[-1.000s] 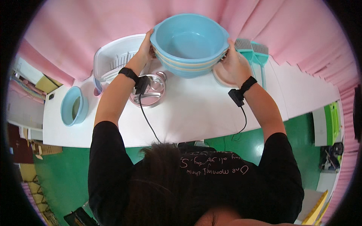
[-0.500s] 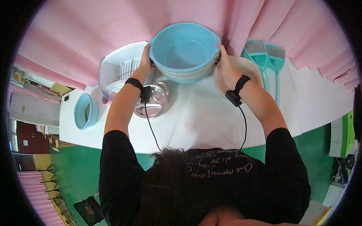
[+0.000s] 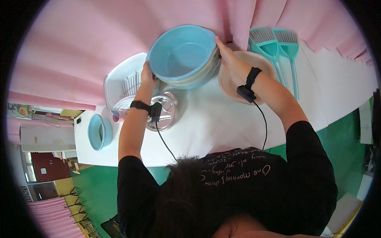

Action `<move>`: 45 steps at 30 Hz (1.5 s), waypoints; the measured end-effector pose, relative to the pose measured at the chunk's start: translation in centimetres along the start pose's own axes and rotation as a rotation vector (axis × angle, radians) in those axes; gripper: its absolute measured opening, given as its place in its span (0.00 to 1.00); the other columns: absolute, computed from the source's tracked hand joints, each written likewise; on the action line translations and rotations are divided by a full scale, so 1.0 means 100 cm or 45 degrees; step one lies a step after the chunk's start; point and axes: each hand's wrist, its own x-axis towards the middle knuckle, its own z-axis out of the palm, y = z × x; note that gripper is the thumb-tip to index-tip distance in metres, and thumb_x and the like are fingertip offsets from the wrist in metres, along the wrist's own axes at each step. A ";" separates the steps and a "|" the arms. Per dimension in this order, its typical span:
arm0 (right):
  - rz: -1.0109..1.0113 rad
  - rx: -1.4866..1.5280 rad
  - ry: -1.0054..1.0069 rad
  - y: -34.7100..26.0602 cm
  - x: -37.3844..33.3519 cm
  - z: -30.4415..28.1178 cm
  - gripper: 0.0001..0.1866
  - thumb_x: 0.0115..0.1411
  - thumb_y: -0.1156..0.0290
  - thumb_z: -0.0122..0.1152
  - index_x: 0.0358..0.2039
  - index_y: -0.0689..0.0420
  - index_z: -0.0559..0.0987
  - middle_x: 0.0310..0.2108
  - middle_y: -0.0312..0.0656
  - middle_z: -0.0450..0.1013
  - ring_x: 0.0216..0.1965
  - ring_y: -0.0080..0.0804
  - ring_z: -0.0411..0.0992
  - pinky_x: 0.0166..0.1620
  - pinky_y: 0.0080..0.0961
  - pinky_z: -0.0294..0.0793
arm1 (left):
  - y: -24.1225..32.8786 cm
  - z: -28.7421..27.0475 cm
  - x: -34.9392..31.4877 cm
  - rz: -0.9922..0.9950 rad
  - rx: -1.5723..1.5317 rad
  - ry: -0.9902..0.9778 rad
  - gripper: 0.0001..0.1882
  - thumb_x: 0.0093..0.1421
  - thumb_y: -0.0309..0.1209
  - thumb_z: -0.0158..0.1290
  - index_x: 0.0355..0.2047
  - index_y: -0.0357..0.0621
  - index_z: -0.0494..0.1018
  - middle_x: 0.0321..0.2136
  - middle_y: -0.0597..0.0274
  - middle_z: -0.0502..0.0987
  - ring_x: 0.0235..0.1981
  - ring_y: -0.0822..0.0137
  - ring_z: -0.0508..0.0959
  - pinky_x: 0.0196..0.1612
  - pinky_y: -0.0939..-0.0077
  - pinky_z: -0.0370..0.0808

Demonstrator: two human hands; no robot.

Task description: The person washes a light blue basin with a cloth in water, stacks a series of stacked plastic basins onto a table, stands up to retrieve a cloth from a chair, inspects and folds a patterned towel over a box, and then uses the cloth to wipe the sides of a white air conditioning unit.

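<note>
Between my hands is a stack of round plastic basins, a light blue one [image 3: 180, 55] on top with cream and blue rims showing beneath it. My left hand [image 3: 147, 75] grips the stack's left side. Its right side is held by my right hand [image 3: 226, 52], thumb near the top rim. Most of my fingers are hidden behind the basins. Beside my left forearm lies a round steel divided tray [image 3: 168, 113], partly covered by the wrist device. A cream-beige basin [image 3: 265, 65] stands under my right forearm.
A white dish rack [image 3: 115, 85] stands at the left, with a small light blue basin [image 3: 104, 133] nearer the table's left edge. Two teal long-handled tools with comb-like ends [image 3: 271, 48] lie at the right on the white table [image 3: 206, 127]. A pink curtain [image 3: 119, 31] hangs behind.
The view has turned slightly, so things at the left sit lower and things at the right higher. The stack appears a little further left and more tilted, still in both hands.
</note>
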 end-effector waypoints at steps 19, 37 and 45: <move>-0.011 -0.734 0.507 0.047 -0.177 -0.156 0.32 0.59 0.67 0.47 0.62 0.64 0.52 0.56 0.55 0.61 0.49 0.49 0.72 0.36 0.40 0.81 | -0.040 0.008 -0.109 1.941 2.043 -0.249 0.22 0.54 0.44 0.56 0.48 0.53 0.72 0.34 0.67 0.72 0.41 0.62 0.72 0.54 0.53 0.62; -0.185 -1.197 0.641 0.009 -0.023 -0.241 0.22 0.55 0.75 0.45 0.51 0.66 0.67 0.39 0.58 0.74 0.32 0.52 0.77 0.21 0.39 0.79 | -0.043 0.011 -0.118 1.882 2.004 -0.293 0.22 0.57 0.37 0.56 0.51 0.48 0.69 0.38 0.60 0.70 0.43 0.56 0.70 0.58 0.47 0.59; -0.430 -1.860 0.927 0.007 0.044 -0.266 0.16 0.55 0.63 0.56 0.37 0.64 0.76 0.36 0.59 0.76 0.39 0.56 0.75 0.40 0.50 0.73 | -0.050 0.012 -0.111 1.865 1.998 -0.288 0.26 0.52 0.35 0.59 0.53 0.53 0.68 0.42 0.61 0.71 0.48 0.58 0.70 0.62 0.45 0.53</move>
